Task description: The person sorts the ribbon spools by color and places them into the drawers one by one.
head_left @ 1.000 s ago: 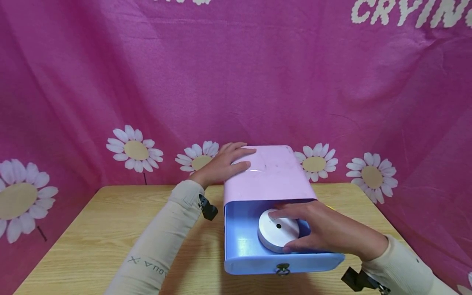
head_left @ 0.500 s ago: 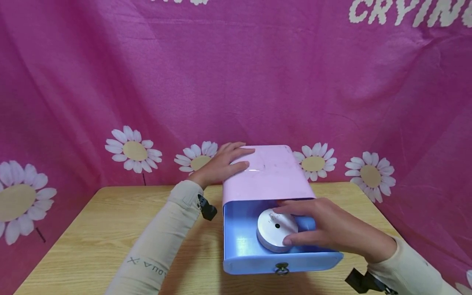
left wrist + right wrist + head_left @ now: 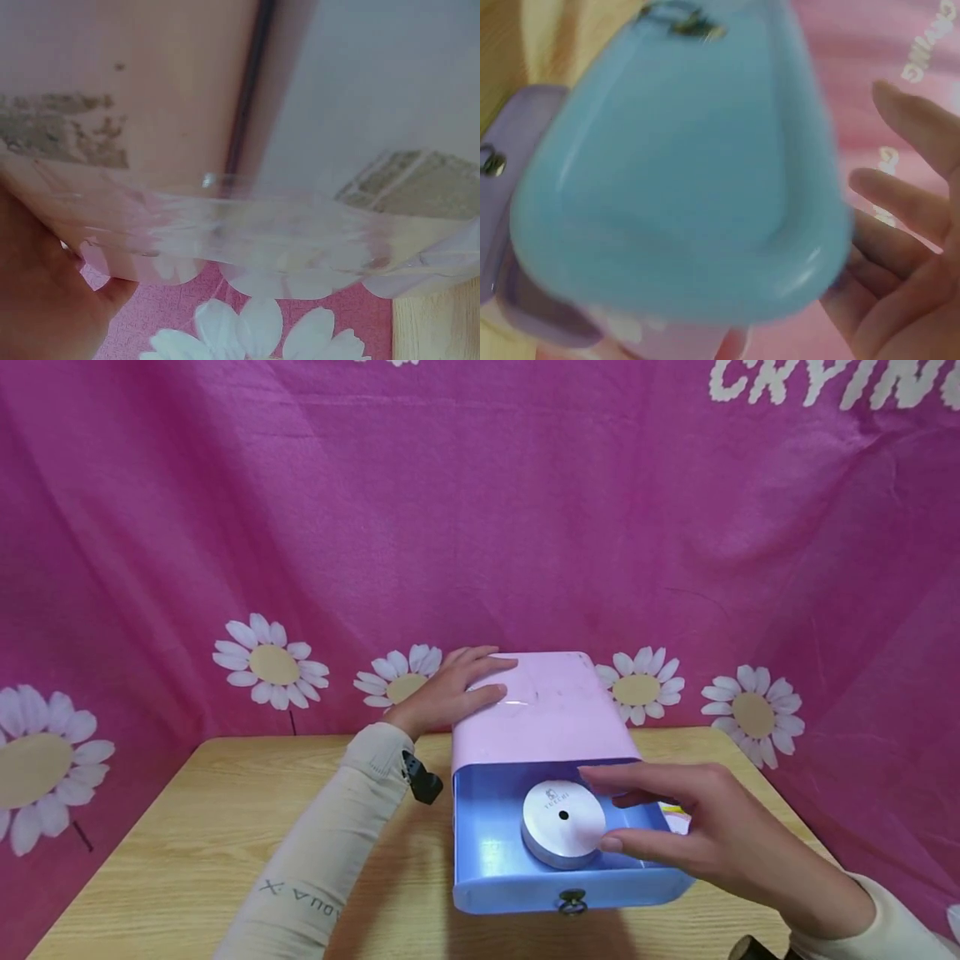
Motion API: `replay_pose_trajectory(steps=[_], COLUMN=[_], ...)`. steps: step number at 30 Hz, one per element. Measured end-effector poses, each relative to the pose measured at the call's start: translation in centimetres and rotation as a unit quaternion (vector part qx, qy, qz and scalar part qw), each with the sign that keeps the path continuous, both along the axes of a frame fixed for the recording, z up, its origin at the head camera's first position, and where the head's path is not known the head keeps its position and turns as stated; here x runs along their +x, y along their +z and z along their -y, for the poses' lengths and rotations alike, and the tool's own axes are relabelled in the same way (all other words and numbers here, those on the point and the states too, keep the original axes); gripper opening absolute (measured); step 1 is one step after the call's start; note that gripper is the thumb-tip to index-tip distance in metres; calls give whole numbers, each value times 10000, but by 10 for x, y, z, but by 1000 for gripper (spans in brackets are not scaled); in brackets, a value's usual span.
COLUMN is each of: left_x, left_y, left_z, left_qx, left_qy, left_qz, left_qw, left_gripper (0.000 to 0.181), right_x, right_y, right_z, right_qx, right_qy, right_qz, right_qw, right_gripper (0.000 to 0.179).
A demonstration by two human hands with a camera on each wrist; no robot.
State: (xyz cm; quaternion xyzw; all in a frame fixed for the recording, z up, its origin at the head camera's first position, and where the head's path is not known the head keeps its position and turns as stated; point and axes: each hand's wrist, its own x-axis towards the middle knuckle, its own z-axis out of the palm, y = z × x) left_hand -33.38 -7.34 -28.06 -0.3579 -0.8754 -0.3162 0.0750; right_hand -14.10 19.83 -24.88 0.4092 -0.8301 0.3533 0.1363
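Note:
A white spool [image 3: 562, 827] with a dark centre hole and printed lettering lies flat in the blue drawer [image 3: 487, 835]. That drawer stands pulled out from a pink cabinet [image 3: 540, 718]. My left hand [image 3: 450, 689] rests on the cabinet's top left edge, its fingers spread over the top. Over the drawer's right side is my right hand [image 3: 697, 814], thumb and fingers apart with nothing between them. Its thumb tip is close beside the spool; whether they touch I cannot tell. The right wrist view shows the right hand [image 3: 907, 247] with spread fingers beside the blue drawer front [image 3: 682, 172].
A metal ring pull [image 3: 572, 903] hangs on the drawer front. A purple drawer front [image 3: 536, 127] with its own ring shows in the right wrist view. Something white and yellow [image 3: 677, 818] sits right of the drawer. The wooden table [image 3: 247, 810] meets a pink flowered cloth [image 3: 480, 527] behind.
My right hand has let go of the spool and drawn back to the right, uncovering its lettering. The spool stays in the drawer. My left hand has kept its place.

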Motion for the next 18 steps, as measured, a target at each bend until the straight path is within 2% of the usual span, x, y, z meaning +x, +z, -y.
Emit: replay_pose_trajectory(steps=[3, 6, 10, 13, 15, 18], left_x=[1, 1, 1, 2, 2, 2], left_y=[1, 2, 2, 2, 1, 0], left_z=[0, -1, -2, -2, -3, -3], left_qx=[9, 18, 79, 141, 162, 184], left_qy=[21, 56, 64, 81, 101, 127], left_qz=[39, 61, 76, 113, 129, 153], left_qw=[10000, 10000, 9999, 9998, 9997, 9996], left_gripper=[49, 49, 48, 47, 46, 46], right_x=[10, 21, 33, 36, 38, 42], right_y=[1, 2, 0, -5, -10, -19], right_z=[2, 3, 2, -1, -3, -7], right_qx=[-652, -923, -1219, -1520, -1615, -1564], right_qy=[444, 515, 867, 1339, 1389, 1160], right_qz=[-44, 55, 369, 376, 382, 565], right_qw=[9969, 9944, 9881, 9785, 9763, 9792], right_gripper=[52, 53, 52, 50, 49, 49])
